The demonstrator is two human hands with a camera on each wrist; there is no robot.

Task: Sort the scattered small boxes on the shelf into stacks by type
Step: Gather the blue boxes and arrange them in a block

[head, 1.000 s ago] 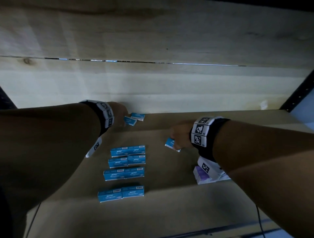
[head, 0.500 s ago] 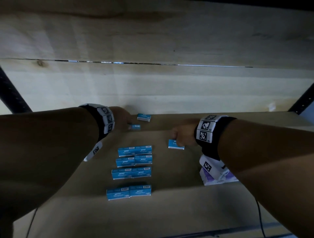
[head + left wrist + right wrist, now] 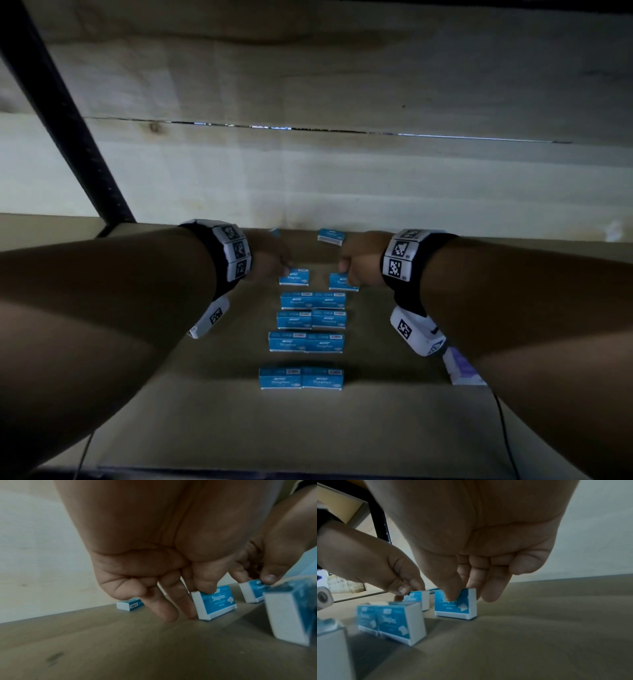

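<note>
Several small blue staples boxes stand in paired rows [image 3: 312, 300] down the middle of the brown shelf. Behind the farthest row, my left hand [image 3: 274, 260] pinches one blue box [image 3: 294, 277] [image 3: 214, 601] upright on the shelf, thumb on its front. My right hand [image 3: 356, 263] pinches a second blue box [image 3: 340, 281] [image 3: 455, 604] beside it, a gap between the two. Another blue box [image 3: 330, 236] lies loose near the back wall, and one more [image 3: 130, 603] lies by the wall to the left.
A purple-and-white box [image 3: 462, 370] sits at the right under my right forearm. A black shelf post [image 3: 68, 120] slants at the left. The pale wooden back wall [image 3: 308, 185] closes the shelf behind. A thin cable [image 3: 507, 431] runs along the right front.
Both hands carried their blue boxes inward and set them upright just behind the farthest row. The head view has shifted and moved closer.
</note>
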